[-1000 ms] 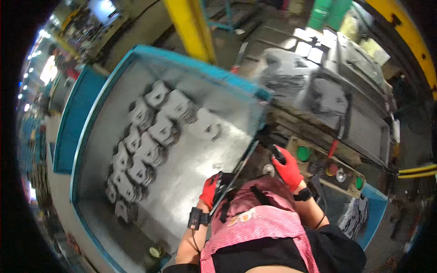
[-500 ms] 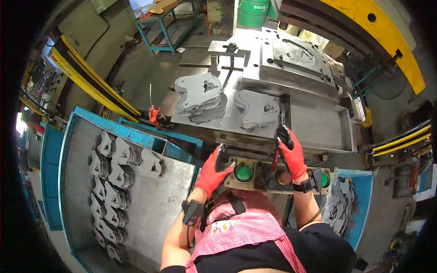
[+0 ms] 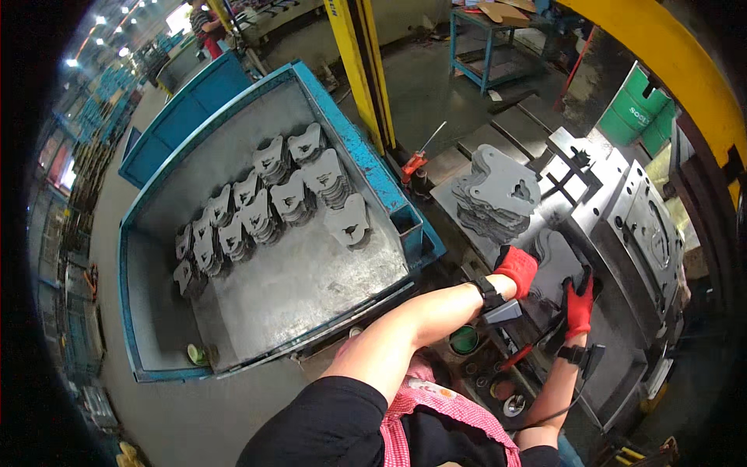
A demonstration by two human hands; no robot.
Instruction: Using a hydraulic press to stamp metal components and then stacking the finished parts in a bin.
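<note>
My left hand (image 3: 517, 270), in a red glove with black on it, curls against the near left side of the shorter stack of flat grey metal plates (image 3: 554, 257). My right hand (image 3: 579, 305), gloved alike, grips that stack's right edge. The fingertips of both hands are partly hidden. The stack rests on the press bed. Just beyond it to the left stands a taller stack of the same plates (image 3: 506, 191), each with a cut-out hole. Below my hands lies a control panel with a green button (image 3: 464, 340), partly covered by my left wrist.
A large blue-rimmed metal bin (image 3: 136, 257) at left holds several stacks of plates (image 3: 261, 214). The steel die (image 3: 646, 222) sits at right, under a yellow press frame (image 3: 685, 54). A yellow post (image 3: 359, 70), an orange-red tool (image 3: 413, 165) and a green drum (image 3: 634, 109) stand farther back.
The view has swung left, bringing the bin into the middle. Both hands have gone from open above the control panel to the sides of the shorter plate stack.
</note>
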